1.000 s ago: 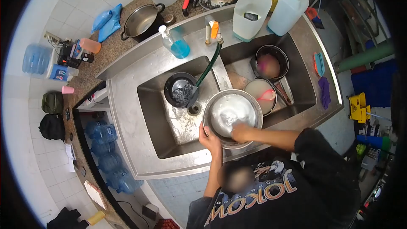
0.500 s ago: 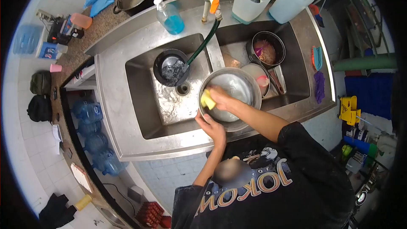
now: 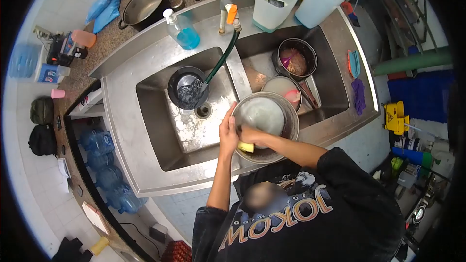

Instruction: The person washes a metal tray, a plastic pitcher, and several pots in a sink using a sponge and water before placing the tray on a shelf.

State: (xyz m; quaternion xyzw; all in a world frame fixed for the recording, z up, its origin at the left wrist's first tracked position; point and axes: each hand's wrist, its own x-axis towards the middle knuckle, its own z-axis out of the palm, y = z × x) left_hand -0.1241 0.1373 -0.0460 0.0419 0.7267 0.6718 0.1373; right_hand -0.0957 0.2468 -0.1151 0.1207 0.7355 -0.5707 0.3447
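A large metal pot (image 3: 292,116) with whitish, soapy water inside is held over the near edge of the double sink. Against its left wall lies my left hand (image 3: 228,132), wrapped on the rim. My right hand (image 3: 251,136) is inside the pot near its lower left wall, closed on a yellow sponge (image 3: 246,147). In the left basin, water from a green hose (image 3: 224,57) runs into a black pan (image 3: 175,87) beside the drain.
The right basin (image 3: 335,87) holds a dark pot (image 3: 310,52) with brown residue and another pan (image 3: 279,85). Along the back stand a blue soap bottle (image 3: 187,37), a cut container (image 3: 272,9) and a jug (image 3: 318,7). Cloths lie at the right edge.
My right hand and the sponge have moved down along the pot's inner wall. My left hand has shifted up and left along the rim. The view has shifted slightly.
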